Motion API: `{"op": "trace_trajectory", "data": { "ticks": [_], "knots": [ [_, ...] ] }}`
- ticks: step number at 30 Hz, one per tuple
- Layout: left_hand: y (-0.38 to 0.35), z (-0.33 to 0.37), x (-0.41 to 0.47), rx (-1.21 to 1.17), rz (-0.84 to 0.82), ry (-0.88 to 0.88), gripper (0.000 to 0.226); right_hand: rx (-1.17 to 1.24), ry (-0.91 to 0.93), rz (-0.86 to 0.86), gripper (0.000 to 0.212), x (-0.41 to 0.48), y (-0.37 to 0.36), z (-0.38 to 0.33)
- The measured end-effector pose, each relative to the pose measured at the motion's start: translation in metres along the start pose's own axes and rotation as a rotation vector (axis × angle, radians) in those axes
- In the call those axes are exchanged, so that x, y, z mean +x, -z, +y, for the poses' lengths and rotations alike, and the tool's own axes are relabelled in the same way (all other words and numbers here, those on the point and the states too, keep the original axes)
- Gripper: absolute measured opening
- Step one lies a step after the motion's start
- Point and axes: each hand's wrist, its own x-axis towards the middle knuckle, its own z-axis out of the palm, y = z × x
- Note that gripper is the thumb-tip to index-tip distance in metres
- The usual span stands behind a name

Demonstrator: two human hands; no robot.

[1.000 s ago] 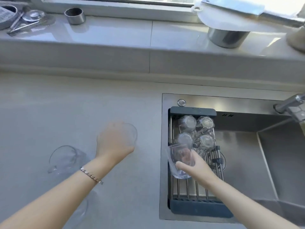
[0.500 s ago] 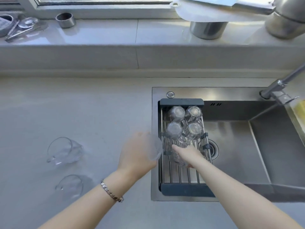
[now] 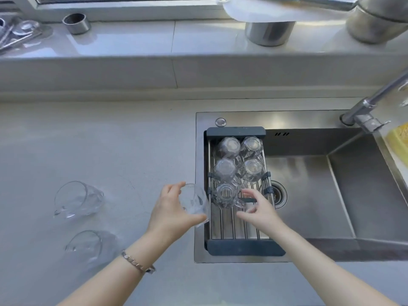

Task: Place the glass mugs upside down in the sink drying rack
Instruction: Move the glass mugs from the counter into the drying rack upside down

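The drying rack, metal bars in a dark frame, spans the left end of the sink. Several glass mugs stand upside down in it; the nearest one sits in the third row on the left. My right hand hovers just right of that mug, fingers spread, holding nothing. My left hand grips another glass mug at the sink's left rim, tilted on its side. Two more glass mugs lie on the counter to the left.
The steel sink basin with a drain opens to the right of the rack. A faucet reaches in from the far right, above a yellow sponge. Metal cups and utensils stand on the window ledge.
My right hand set its mug upside down in the rack and let go, fingers now open. My left hand carried its mug from the counter to the rack's left edge.
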Motion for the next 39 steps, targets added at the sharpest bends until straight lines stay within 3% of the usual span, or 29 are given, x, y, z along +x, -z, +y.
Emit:
{"op": "trace_trajectory", "data": {
  "ticks": [3, 6, 8, 12, 15, 17, 19, 24, 30, 37, 39],
  "knots": [
    [-0.008, 0.013, 0.009, -0.255, -0.133, 0.155, 0.080, -0.194, 0.350, -0.097, 0.086, -0.031, 0.002, -0.002],
    [-0.029, 0.031, 0.013, -0.492, -0.401, 0.266, 0.072, -0.248, 0.634, 0.003, 0.078, -0.047, 0.005, 0.006],
    [-0.044, 0.042, 0.016, -0.493, -0.495, 0.246, 0.070, -0.200, 0.668, 0.101, 0.070, -0.053, 0.011, 0.013],
    [-0.066, 0.052, 0.028, -0.362, -0.428, 0.123, 0.084, -0.165, 0.479, 0.261, 0.064, -0.057, 0.038, 0.019],
    [-0.078, 0.042, 0.040, 0.268, -0.192, -0.265, 0.063, -0.212, 0.246, 0.332, 0.056, -0.044, 0.058, 0.019],
    [-0.085, 0.036, 0.048, 0.610, -0.171, -0.478, 0.060, -0.301, 0.185, 0.306, 0.052, -0.028, 0.067, 0.014],
    [-0.094, 0.029, 0.058, 0.792, -0.196, -0.536, 0.065, -0.357, 0.120, 0.256, 0.054, -0.012, 0.068, 0.006],
    [-0.096, 0.017, 0.075, 0.834, -0.169, -0.563, 0.069, -0.586, 0.030, 0.215, 0.064, 0.014, 0.049, -0.015],
    [-0.091, 0.002, 0.084, 0.852, -0.189, -0.720, 0.072, -0.719, 0.041, 0.163, 0.068, 0.026, 0.039, -0.028],
    [-0.081, 0.004, 0.076, 0.835, -0.216, -0.791, 0.076, -0.909, 0.151, -0.107, 0.070, 0.036, 0.046, -0.011],
    [-0.082, 0.004, 0.076, 0.849, -0.224, -0.774, 0.078, -0.870, 0.126, -0.116, 0.071, 0.037, 0.042, -0.001]
  ]
}}
